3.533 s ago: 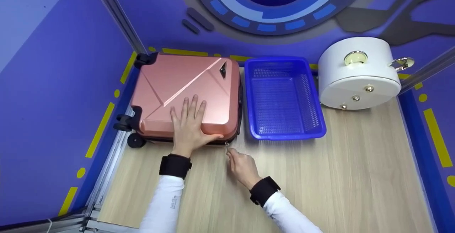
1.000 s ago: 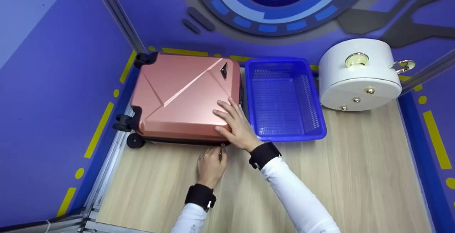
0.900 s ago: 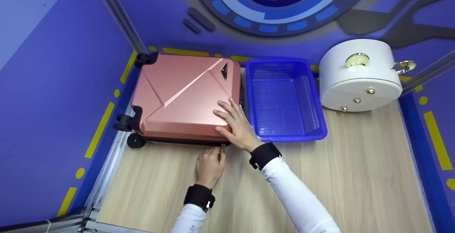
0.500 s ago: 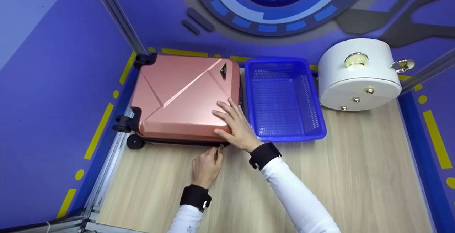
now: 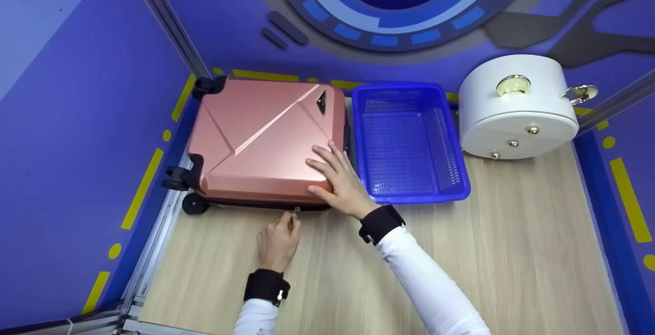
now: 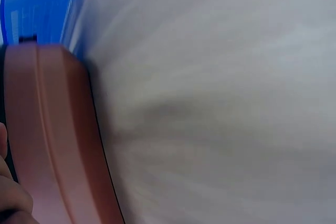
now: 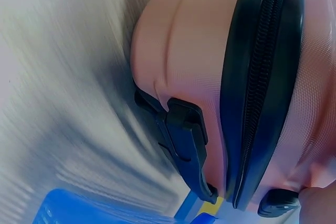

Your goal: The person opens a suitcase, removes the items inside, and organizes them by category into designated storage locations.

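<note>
A rose-pink hard-shell suitcase point(image 5: 266, 130) lies flat on the wooden surface, its wheels to the left. In the head view, my left hand point(image 5: 279, 240) pinches a small metal zipper pull point(image 5: 296, 210) at the suitcase's near side. My right hand point(image 5: 343, 184) rests with fingers spread on the near right corner of the shell. The right wrist view shows the black zipper point(image 7: 260, 72), its teeth meshed along the visible stretch, and a black handle point(image 7: 186, 140). Only a few fingers point(image 6: 13, 198) of my left hand show at the left wrist view's edge.
A blue plastic basket point(image 5: 361, 171) stands right of the suitcase, close to my right hand. Farther right is a white rounded case point(image 5: 511, 105) with metallic feet and a ring handle. Blue walls point(image 5: 245, 23) enclose the back and sides.
Earlier, my right hand pinched the pull while my left lay on the shell; the hands have swapped roles. Over the last second, my left hand has drawn the pull leftward while my right stayed put.
</note>
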